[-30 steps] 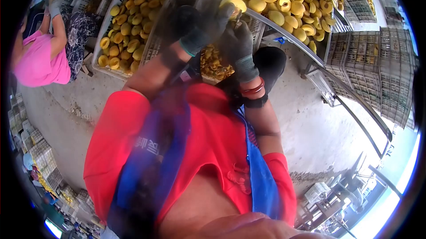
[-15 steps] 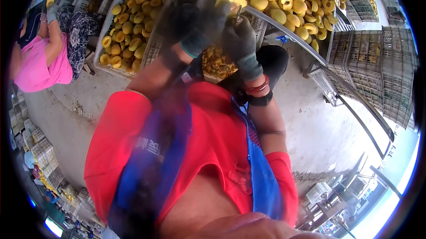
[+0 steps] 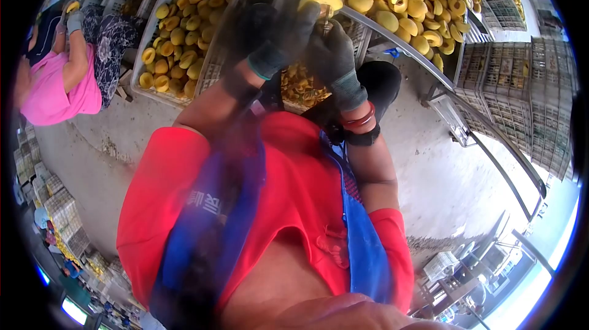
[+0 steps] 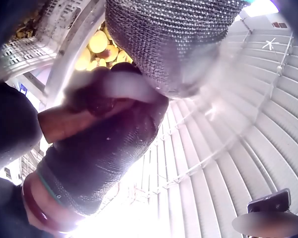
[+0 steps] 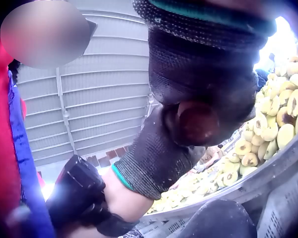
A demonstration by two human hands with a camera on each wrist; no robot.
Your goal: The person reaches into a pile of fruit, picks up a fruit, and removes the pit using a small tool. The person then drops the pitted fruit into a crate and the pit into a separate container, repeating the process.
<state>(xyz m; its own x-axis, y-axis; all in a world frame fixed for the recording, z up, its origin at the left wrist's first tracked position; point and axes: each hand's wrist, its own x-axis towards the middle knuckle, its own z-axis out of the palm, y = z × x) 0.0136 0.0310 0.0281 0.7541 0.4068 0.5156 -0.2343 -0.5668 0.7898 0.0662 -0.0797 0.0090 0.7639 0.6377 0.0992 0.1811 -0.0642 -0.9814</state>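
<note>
Both hands wear dark grey gloves and meet at the table edge. My left hand (image 3: 283, 34) (image 4: 171, 42) grips a yellow fruit (image 3: 320, 0), whose rounded top shows above the fingers. Close against it on the right, my right hand (image 3: 336, 57) (image 5: 201, 64), with a red bracelet at its wrist, is curled round a brown handle (image 4: 64, 122) (image 5: 198, 123). The handle's rounded end sticks out of the fist. The fingers and dark glare hide where tool and fruit meet in both wrist views.
Halved yellow fruits (image 3: 417, 8) are heaped on the metal-edged table (image 3: 402, 46). A crate (image 3: 140, 81) of fruit stands at left, and scraps (image 3: 300, 84) lie in a container below the hands. Stacked crates (image 3: 512, 84) stand at right. A person in pink (image 3: 67, 84) sits at left.
The fruit in my left hand has turned slightly, and my right hand has shifted a little against it. The person in pink has moved a hand.
</note>
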